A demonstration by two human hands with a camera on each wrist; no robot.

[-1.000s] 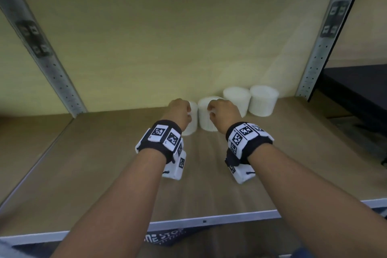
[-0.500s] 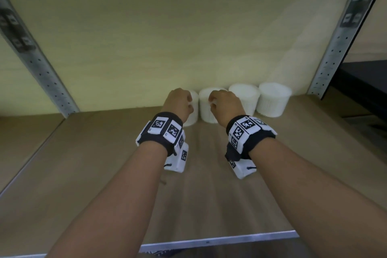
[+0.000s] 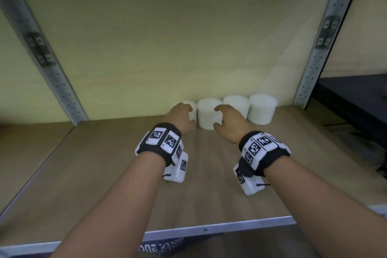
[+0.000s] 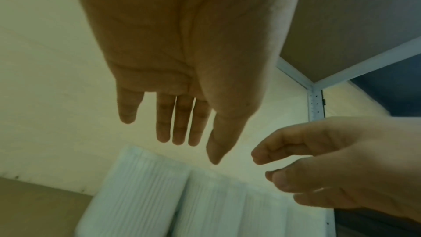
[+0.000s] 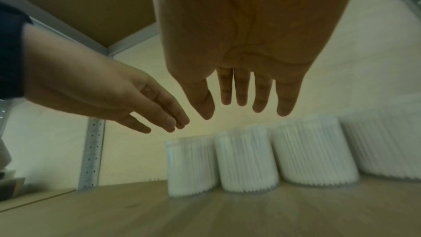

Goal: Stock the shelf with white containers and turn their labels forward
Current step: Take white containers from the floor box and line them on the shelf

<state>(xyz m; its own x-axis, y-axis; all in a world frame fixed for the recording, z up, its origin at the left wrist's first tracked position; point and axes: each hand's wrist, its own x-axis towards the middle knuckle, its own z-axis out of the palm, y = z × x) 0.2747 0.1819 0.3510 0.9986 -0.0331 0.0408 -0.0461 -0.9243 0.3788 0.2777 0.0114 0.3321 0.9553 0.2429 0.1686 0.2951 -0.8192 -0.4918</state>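
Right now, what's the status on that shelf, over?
Left hand and right hand open, holding nothing. Four white containers upright along the shelf back. Labels unreadable. Nothing in the way.

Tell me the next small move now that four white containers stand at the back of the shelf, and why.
Probably draw both hands back out to fetch more stock. The left hand and right hand are open and hold nothing, and the four white containers stand upright in a row against the wall. No label shows from here, so a check may come first.
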